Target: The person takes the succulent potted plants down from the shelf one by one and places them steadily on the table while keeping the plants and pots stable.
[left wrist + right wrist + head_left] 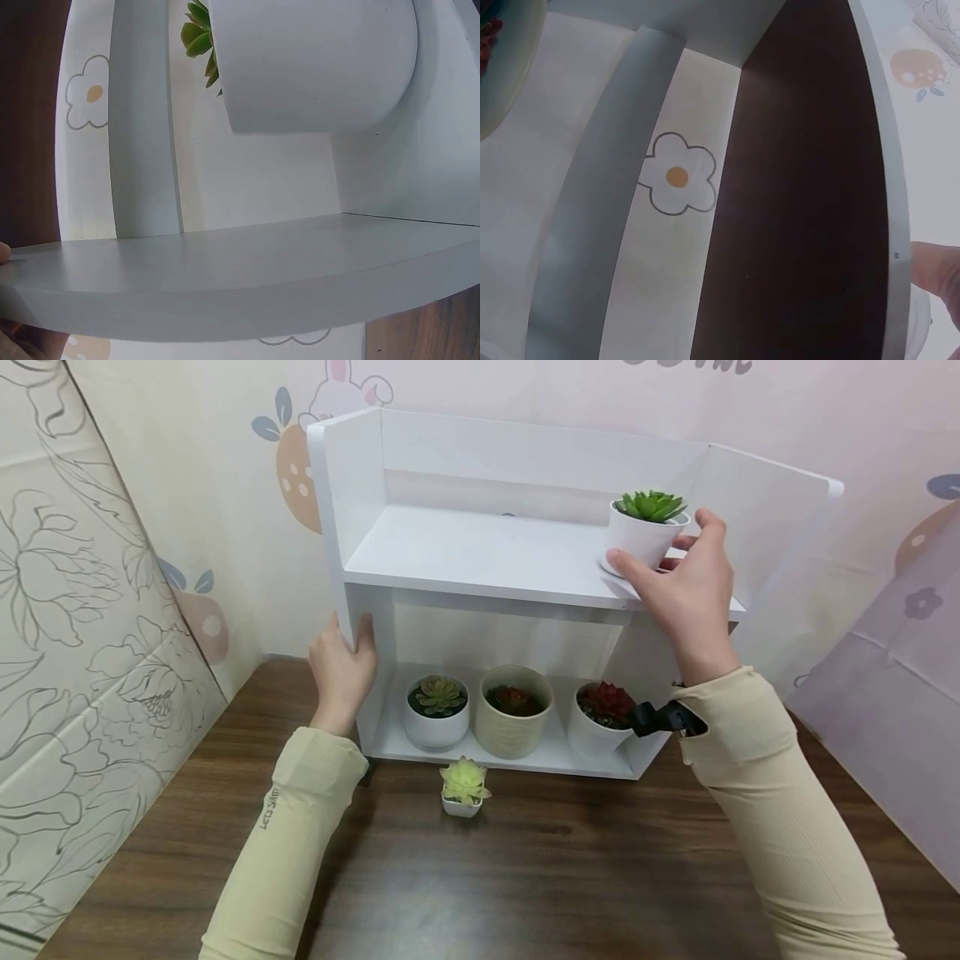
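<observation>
In the head view my right hand [693,589] holds a white pot with a green succulent [645,531] at the right part of the upper board of a white two-tier shelf [480,556]. Its thumb lies against the pot's near side and its fingers reach round the right side. My left hand [343,668] grips the shelf's left side panel [330,510], thumb inside and fingers outside. At the edge of the left wrist view a bit of that hand shows by the panel. The right wrist view catches only the right thumb [937,274] and a sliver of the pot.
On the lower board stand a white pot with a pale green succulent [437,714], a cream pot [513,722] and a white pot with a red succulent [600,718]. A small yellow-green potted succulent [463,787] sits before the shelf on the brown wooden table [480,885]. Patterned walls rise behind.
</observation>
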`<act>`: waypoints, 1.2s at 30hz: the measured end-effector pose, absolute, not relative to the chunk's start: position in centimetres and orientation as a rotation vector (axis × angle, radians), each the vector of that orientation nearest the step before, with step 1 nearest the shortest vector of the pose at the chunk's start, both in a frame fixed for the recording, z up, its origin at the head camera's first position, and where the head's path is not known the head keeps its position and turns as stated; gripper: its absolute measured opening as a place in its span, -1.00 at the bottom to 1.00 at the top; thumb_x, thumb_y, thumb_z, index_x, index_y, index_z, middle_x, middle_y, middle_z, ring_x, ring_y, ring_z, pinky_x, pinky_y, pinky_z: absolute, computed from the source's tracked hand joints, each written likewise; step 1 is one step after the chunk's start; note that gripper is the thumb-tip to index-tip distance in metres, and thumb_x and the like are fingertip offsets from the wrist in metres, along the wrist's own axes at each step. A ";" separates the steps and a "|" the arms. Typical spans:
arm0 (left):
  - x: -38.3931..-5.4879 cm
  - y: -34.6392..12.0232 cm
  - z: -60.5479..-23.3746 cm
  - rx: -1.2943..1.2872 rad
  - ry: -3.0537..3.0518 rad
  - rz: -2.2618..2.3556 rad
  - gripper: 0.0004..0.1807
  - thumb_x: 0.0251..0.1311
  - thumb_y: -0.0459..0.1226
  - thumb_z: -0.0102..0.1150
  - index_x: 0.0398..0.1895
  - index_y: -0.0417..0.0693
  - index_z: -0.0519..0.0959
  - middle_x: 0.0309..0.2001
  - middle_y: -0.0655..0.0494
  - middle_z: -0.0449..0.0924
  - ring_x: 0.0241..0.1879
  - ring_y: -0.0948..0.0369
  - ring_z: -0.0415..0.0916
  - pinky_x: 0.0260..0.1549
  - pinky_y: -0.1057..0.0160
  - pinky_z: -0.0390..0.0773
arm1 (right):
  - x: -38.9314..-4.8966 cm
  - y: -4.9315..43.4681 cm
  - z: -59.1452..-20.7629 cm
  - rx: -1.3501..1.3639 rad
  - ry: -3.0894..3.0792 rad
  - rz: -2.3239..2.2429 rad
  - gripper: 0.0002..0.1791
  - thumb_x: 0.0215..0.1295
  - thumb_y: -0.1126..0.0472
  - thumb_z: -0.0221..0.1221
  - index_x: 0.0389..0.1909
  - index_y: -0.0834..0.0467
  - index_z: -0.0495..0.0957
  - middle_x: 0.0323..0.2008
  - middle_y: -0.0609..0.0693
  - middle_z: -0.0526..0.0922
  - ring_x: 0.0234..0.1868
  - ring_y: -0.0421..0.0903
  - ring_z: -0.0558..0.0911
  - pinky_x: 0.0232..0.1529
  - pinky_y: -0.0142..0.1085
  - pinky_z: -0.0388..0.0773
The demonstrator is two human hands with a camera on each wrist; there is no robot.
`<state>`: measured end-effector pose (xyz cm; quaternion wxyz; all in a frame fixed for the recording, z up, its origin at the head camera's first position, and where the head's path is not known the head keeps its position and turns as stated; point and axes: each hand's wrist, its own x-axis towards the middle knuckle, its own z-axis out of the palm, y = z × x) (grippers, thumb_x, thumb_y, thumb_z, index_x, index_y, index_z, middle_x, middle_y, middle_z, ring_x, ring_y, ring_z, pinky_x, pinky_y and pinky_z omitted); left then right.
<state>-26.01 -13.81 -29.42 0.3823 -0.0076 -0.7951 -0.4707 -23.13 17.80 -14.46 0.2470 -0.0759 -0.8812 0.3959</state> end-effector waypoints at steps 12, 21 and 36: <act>-26.0 -13.7 -29.5 -0.030 -2.029 -1.216 -0.64 0.33 -0.22 0.03 0.02 -0.34 0.52 0.00 -0.30 0.61 0.00 -0.18 0.58 -0.04 -0.18 0.51 | -24.0 18.0 -14.5 -0.217 -2.398 1.047 0.01 0.03 -0.25 0.27 0.41 0.06 0.03 0.20 0.13 0.43 -0.01 -0.13 0.41 -0.10 -0.41 0.29; -26.0 -13.6 -29.5 -0.031 -2.036 -1.235 -0.63 0.34 -0.22 0.03 0.06 -0.33 0.51 0.03 -0.29 0.60 0.04 -0.17 0.57 -0.01 -0.18 0.50 | -24.2 18.3 -14.6 -0.201 -2.368 1.025 -0.07 -0.01 -0.25 0.29 0.30 0.13 0.18 0.05 0.05 0.50 -0.06 -0.18 0.43 -0.12 -0.44 0.26; -26.1 -13.3 -29.4 -0.026 -2.047 -1.226 -0.63 0.34 -0.21 0.03 0.05 -0.33 0.51 0.01 -0.29 0.61 0.02 -0.18 0.58 -0.02 -0.17 0.51 | -23.1 18.7 -15.0 -0.159 -2.255 1.148 -0.13 -0.04 -0.18 0.36 0.26 0.05 0.22 -0.12 -0.19 0.43 -0.23 -0.33 0.45 -0.14 -0.48 0.38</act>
